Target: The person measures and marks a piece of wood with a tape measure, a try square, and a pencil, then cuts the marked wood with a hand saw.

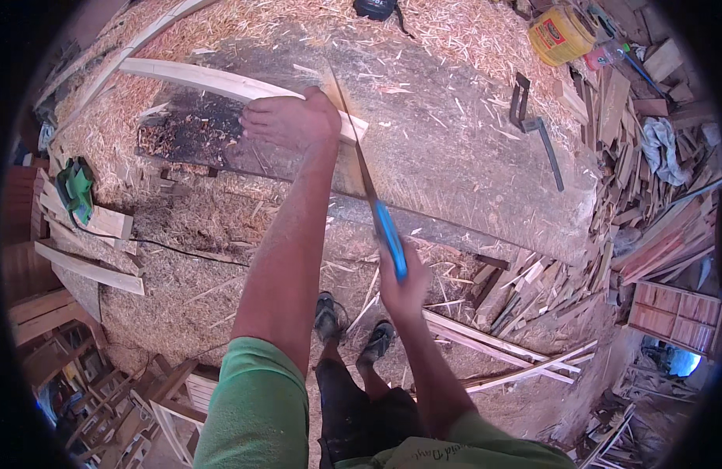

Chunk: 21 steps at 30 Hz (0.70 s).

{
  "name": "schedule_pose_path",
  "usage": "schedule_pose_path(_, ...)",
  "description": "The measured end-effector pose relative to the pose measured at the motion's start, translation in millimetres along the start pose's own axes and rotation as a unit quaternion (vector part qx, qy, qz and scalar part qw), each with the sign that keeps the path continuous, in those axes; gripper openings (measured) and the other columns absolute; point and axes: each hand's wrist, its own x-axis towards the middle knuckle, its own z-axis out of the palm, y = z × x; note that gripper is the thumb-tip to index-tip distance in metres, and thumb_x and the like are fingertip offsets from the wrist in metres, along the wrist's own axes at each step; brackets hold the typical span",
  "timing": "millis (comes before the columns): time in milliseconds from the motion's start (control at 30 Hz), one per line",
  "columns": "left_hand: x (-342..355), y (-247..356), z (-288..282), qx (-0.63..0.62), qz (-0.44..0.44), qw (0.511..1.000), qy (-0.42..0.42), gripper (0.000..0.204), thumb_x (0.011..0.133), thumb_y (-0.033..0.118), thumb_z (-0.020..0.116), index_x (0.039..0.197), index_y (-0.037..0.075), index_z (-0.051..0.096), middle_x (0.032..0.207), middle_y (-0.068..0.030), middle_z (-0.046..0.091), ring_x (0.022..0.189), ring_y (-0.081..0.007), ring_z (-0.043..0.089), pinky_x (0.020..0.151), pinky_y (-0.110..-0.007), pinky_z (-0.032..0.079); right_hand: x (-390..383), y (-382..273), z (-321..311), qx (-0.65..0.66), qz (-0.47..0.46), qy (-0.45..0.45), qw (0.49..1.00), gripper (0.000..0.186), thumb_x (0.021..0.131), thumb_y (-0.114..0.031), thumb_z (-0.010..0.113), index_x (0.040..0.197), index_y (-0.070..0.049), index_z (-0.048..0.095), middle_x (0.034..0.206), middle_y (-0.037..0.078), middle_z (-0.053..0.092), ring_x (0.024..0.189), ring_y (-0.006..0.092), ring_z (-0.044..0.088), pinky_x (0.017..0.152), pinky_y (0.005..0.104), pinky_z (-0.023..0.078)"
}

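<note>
Wooden strip [193, 79] lies under left hand [294, 123], fingers outstretched; right hand [404, 284] grips saw [389, 236] across strip's right end. Advise: press firmly, stroke straight, fingers clear.

Left hand [294, 123]: upper centre, back upward, fingers [259, 117] pointing left; left forearm [286, 242] extended. Right hand [404, 285]: below centre, curled, blurred; right forearm [433, 363] slanting up-left.

One left hand [286, 121], one right hand [404, 288], one blue-handled saw [386, 228], one pale wooden piece [197, 76] under the left hand, one yellow container [562, 37] far right, two shoes [327, 317] near.
</note>
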Motion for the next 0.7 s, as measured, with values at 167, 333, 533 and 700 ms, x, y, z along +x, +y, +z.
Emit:
schedule_pose_path(167,-6,0,7,-0.011,0.002,1.0,0.005,0.103,0.084,0.038,0.077,0.146,-0.021,0.018,0.152,-0.0384,0.029,0.15,-0.0509,0.022,0.127,-0.056,0.014,47,-24,9,-0.023,-0.028,-0.003,0.999,0.039,0.098,-0.02,0.068,0.132,-0.002,0.064,0.084,0.021,0.072,0.067,0.0286,0.073,0.059,0.037,0.054)
schedule_pose_path(333,-8,-5,3,-0.001,-0.013,1.0,-0.014,0.105,0.084,0.036,0.078,0.147,-0.021,0.017,0.153,-0.0383,0.028,0.151,-0.0504,0.02,0.128,-0.055,0.012,-109,51,-51,0.016,0.015,-0.01,1.0,0.045,0.097,-0.02,0.069,0.135,0.003,0.062,0.086,0.013,0.072,0.07,0.0148,0.067,0.063,0.0319,0.053)
schedule_pose_path(533,-11,2,2,-0.015,-0.016,1.0,-0.022,0.106,0.084,0.037,0.078,0.148,-0.021,0.016,0.155,-0.0391,0.026,0.152,-0.0507,0.018,0.128,-0.055,0.013,36,-17,4,-0.015,-0.026,0.006,1.0,0.032,0.1,-0.019,0.066,0.124,0.002,0.067,0.077,0.013,0.068,0.062,0.0161,0.063,0.056,0.0338,0.049)
schedule_pose_path(700,-8,0,0,-0.011,-0.015,1.0,-0.024,0.106,0.085,0.039,0.077,0.148,-0.021,0.017,0.155,-0.0384,0.027,0.152,-0.0507,0.019,0.128,-0.055,0.013,16,-12,2,-0.033,0.02,0.005,0.999,0.033,0.097,-0.023,0.069,0.121,0.001,0.067,0.078,0.016,0.068,0.065,0.0225,0.066,0.061,0.0362,0.052)
